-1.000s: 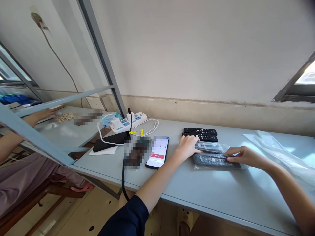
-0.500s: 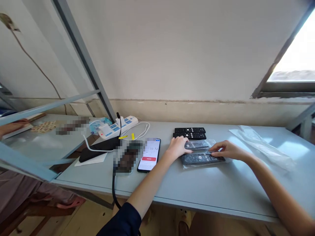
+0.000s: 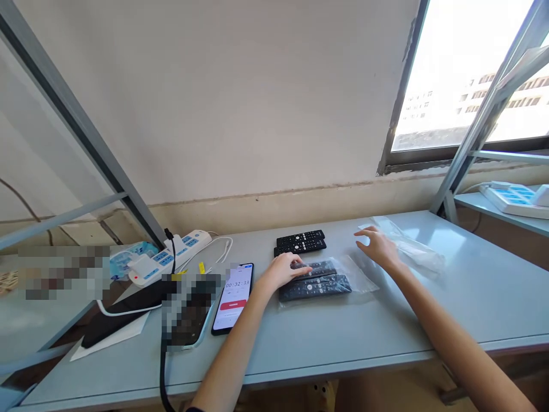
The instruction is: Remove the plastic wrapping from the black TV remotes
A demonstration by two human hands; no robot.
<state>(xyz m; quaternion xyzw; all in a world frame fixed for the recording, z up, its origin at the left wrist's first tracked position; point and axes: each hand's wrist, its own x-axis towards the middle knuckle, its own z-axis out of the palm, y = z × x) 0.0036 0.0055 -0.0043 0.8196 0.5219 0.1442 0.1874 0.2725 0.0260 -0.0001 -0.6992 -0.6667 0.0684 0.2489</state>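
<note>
Two black remote controls in clear plastic bags lie on the desk: an upper bagged remote (image 3: 321,269) and a nearer bagged remote (image 3: 317,288). My left hand (image 3: 283,271) grips the left end of the upper one, thumb along its near side and fingers curled over it, partly hiding it. To the right, my right hand (image 3: 381,248) is held above the desk with thumb and fingers apart, holding nothing. It is nearest to the empty clear plastic bags (image 3: 412,246). Two unwrapped black remotes (image 3: 300,242) lie side by side behind the bagged ones.
Left of the remotes lies a phone (image 3: 234,300) with a running timer. Beside it are another phone (image 3: 195,320), partly blurred, a black case (image 3: 124,312) and a white power strip (image 3: 171,257) with cables. Grey metal posts (image 3: 476,114) flank the desk (image 3: 364,332).
My right hand has let go of the nearer bagged remote and moved away toward the empty bags, opening. My left hand stays at the upper remote. The view has turned right.
</note>
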